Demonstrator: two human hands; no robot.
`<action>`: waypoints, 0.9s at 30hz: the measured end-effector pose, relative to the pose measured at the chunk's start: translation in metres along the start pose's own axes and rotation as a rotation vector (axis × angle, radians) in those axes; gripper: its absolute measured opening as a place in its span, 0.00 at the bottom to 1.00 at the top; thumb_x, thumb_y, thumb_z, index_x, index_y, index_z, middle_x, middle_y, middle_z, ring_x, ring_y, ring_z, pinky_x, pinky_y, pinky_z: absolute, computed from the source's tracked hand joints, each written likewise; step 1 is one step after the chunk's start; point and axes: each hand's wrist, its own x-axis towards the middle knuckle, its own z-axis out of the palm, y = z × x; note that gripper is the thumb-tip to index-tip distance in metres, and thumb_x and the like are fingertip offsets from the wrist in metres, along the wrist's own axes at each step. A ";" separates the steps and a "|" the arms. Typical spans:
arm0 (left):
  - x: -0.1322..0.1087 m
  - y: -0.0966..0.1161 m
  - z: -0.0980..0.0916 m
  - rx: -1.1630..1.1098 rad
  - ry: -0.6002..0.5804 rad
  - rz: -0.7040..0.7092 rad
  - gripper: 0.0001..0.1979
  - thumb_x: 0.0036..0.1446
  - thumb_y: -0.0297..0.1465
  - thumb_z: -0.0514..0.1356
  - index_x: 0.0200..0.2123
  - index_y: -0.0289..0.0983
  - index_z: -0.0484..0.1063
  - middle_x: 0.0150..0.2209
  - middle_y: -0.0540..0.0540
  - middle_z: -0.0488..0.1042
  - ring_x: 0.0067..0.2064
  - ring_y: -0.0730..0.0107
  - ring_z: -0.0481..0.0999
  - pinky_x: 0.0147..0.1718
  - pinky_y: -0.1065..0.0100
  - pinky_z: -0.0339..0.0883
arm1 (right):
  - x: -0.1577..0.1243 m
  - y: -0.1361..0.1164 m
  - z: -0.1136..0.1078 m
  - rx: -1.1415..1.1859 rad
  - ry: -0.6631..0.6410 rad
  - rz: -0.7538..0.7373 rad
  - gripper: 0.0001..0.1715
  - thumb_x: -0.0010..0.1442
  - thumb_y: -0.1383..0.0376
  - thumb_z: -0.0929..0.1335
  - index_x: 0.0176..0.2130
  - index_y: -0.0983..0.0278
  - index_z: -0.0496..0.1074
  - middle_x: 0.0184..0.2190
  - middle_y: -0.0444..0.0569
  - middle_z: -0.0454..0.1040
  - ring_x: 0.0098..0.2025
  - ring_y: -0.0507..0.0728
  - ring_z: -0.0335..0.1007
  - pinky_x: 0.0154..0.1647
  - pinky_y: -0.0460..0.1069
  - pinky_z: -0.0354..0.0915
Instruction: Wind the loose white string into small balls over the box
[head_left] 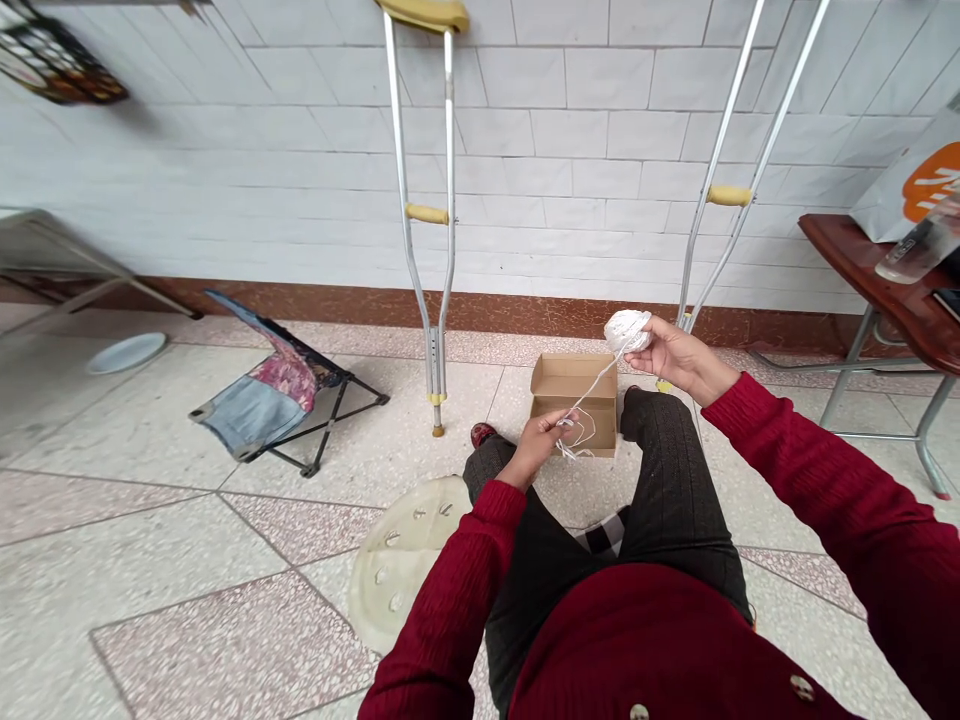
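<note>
String [592, 385] runs from a white ball [627, 331] in the right hand [677, 358] down to the left hand [535, 447], and both hands are held out over the person's knees. The right fingers [651, 336] curl close together around the ball and grip it from the side. The left fingers [561, 425] are pinched together on the string, with loose loops hanging just below them. Those loops hang in front of an open cardboard box [556, 380], which sits on the floor beyond the knees, under the stretch of string.

Two crutches [431, 220] [724, 190] stand upright against the tiled wall [570, 130], one on either side of the box. A folding stool [289, 390] lies tilted on the floor to the left. A pale disc [405, 560] with small knobs lies beside the left knee. A table [847, 250] at the right holds a paper bag [911, 190] and a clear bottle [911, 245].
</note>
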 end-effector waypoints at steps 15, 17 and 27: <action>0.017 -0.060 -0.039 0.204 0.142 -0.185 0.23 0.44 0.28 0.63 0.48 0.35 0.74 0.47 0.41 0.78 0.52 0.56 0.74 0.51 0.59 0.65 | 0.000 -0.044 0.003 -0.103 0.001 -0.251 0.14 0.60 0.62 0.69 0.46 0.62 0.68 0.27 0.46 0.75 0.29 0.52 0.72 0.29 0.44 0.72; 0.025 -0.050 -0.037 0.286 0.119 -0.142 0.27 0.41 0.23 0.63 0.49 0.36 0.74 0.51 0.41 0.76 0.56 0.56 0.71 0.56 0.60 0.61 | 0.002 -0.036 0.004 -0.090 -0.020 -0.227 0.14 0.60 0.62 0.69 0.46 0.62 0.68 0.28 0.47 0.76 0.27 0.52 0.72 0.27 0.45 0.72; 0.002 0.089 0.040 0.035 -0.200 0.254 0.18 0.62 0.40 0.55 0.48 0.35 0.74 0.49 0.40 0.77 0.55 0.59 0.72 0.57 0.60 0.61 | 0.010 0.015 0.021 -0.260 -0.033 -0.123 0.11 0.56 0.66 0.69 0.39 0.62 0.64 0.24 0.45 0.74 0.20 0.51 0.71 0.16 0.42 0.66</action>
